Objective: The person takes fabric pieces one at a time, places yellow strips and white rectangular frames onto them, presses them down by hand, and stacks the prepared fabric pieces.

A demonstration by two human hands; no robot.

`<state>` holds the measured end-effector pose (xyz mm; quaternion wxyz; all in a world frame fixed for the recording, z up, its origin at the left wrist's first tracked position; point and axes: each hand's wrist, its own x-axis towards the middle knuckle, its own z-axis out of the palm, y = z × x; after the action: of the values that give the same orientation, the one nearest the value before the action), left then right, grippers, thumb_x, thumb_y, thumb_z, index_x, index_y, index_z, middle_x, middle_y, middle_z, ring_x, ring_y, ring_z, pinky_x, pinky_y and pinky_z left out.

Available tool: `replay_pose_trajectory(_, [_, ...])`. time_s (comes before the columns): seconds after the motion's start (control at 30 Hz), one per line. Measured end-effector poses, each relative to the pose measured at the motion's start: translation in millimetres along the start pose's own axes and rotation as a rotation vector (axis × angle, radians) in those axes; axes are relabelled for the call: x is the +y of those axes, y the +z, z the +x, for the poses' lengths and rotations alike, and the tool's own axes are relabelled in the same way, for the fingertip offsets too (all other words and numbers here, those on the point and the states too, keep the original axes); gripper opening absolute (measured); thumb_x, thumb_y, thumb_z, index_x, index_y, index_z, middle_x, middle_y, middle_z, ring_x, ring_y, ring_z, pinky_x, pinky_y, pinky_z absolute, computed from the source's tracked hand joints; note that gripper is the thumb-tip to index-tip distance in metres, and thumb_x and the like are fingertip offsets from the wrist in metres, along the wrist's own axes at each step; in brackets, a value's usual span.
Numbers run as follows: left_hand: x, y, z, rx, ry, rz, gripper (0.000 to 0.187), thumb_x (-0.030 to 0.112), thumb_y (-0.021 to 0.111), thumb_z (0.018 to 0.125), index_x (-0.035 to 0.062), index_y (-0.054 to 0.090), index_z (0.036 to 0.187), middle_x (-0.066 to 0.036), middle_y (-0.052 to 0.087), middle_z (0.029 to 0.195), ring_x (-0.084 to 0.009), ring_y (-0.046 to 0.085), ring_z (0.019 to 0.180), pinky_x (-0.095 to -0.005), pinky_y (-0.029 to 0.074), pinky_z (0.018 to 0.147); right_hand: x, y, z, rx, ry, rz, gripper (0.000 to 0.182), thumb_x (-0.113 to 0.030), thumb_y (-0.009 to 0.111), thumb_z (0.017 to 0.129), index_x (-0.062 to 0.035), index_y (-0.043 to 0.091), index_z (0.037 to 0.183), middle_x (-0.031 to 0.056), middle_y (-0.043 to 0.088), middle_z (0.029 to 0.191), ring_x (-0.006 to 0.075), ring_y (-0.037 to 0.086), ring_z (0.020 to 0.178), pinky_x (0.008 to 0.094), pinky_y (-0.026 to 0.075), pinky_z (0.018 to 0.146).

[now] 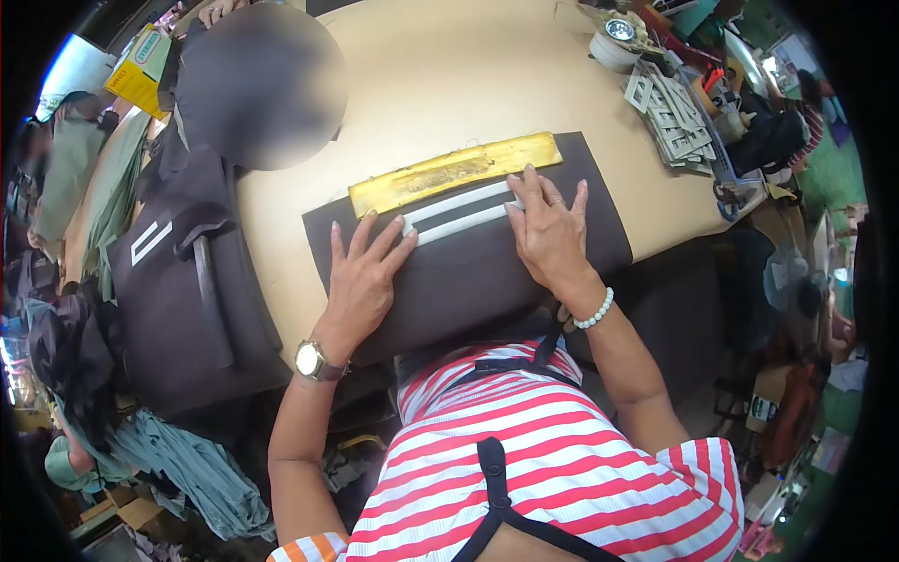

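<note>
A dark cloth panel [468, 281] lies flat on the table, its near edge close to my body. Two parallel white strips [461, 223] run across it between my hands. My left hand [361, 286] rests flat with fingers spread, its fingertips at the strips' left end. At the right end, my right hand [551, 234] has its fingers extended and touches the strips. Just beyond them is a long, worn yellow bar [454, 173], lying on the panel's far part. Neither hand is wrapped around anything.
More dark cloth [178, 309] with two white stripes hangs over the table's left side. White slotted templates [670, 117], a tape roll [613, 53] and scissors [728, 199] are on the right. A yellow box [139, 75] stands far left. Another person's hand [220, 9] shows at the top.
</note>
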<state>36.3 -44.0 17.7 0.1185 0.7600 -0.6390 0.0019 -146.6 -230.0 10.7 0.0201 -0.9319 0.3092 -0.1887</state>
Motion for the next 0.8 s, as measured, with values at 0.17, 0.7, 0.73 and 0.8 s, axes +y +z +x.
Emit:
replay_pose_trajectory(0.17, [-5.6,-5.6,1.4,-0.037,0.053,-0.028,0.057,-0.006,0.049,0.079,0.0182,0.054,0.130,-0.006,0.048,0.138,-0.0317,0.036,0.133,-0.0617,0.018,0.109,17.8,-14.6,10.1,-0.036,0.151,0.048,0.047,-0.028,0.052,0.093,-0.0004,0.044,0.130,0.0072,0.061,0.119,0.0299,0.050,0.115,0.0677,0.023,0.101])
replay_pose_trajectory(0.7, [24.6,-7.2,3.9,0.011,0.022,0.188,0.043,0.000,0.055,0.075,0.0027,0.061,0.118,-0.016,0.054,0.118,-0.0349,0.032,0.136,-0.0637,0.018,0.107,-22.4,-2.4,-20.4,-0.023,-0.176,0.097,0.029,-0.020,0.055,0.090,-0.0083,0.062,0.115,0.0057,0.060,0.119,0.0208,0.054,0.114,0.0636,0.025,0.102])
replay_pose_trajectory(0.73, [28.4,-6.3,3.8,0.014,0.017,0.210,0.042,0.001,0.056,0.075,0.0005,0.060,0.117,-0.017,0.055,0.115,-0.0352,0.031,0.136,-0.0633,0.018,0.108,-14.5,-7.6,-20.0,-0.022,-0.163,0.085,0.028,-0.021,0.055,0.090,-0.0076,0.063,0.114,0.0056,0.061,0.117,0.0204,0.054,0.113,0.0638,0.026,0.101])
replay_pose_trajectory(0.8, [33.6,-4.3,3.4,0.007,0.010,0.257,0.041,0.001,0.056,0.075,-0.0027,0.060,0.116,-0.017,0.055,0.112,-0.0352,0.031,0.136,-0.0628,0.018,0.108,1.8,-10.3,-21.6,-0.015,-0.140,0.027,0.027,-0.021,0.055,0.090,-0.0071,0.064,0.111,0.0049,0.061,0.115,0.0197,0.054,0.111,0.0640,0.027,0.100])
